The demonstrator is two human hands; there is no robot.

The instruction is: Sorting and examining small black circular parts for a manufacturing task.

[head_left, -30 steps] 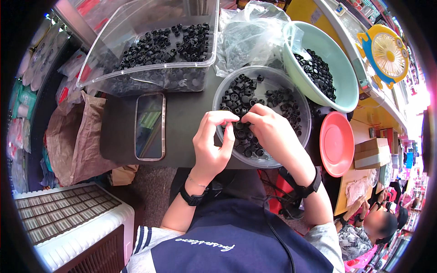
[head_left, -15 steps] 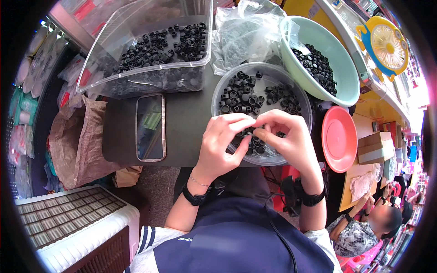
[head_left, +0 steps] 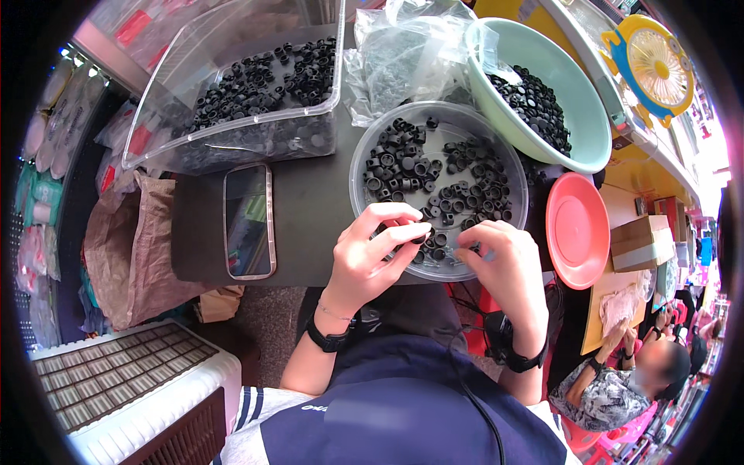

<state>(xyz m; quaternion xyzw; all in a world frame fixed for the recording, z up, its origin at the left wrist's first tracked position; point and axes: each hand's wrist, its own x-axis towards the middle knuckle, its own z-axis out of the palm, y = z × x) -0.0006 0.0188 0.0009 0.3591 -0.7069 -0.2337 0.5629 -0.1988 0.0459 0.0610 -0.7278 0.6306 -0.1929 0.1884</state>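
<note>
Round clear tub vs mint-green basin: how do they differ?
The round clear tub is see-through; the mint-green basin looks opaque. The tub's black parts lie in loose clusters with bare floor between; the basin's are heaped together. The left hand and right hand are at the tub, neither at the basin. Both containers hold small black parts.

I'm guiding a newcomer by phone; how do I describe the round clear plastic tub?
On the dark tabletop, look left of the large pale-green plastic basin. There, a round, clear plastic tub holds small black plastic pieces, with the left hand and right hand at its near side. It is colourless, unlike the basin, and round, unlike the clear rectangular plastic bin.
</note>
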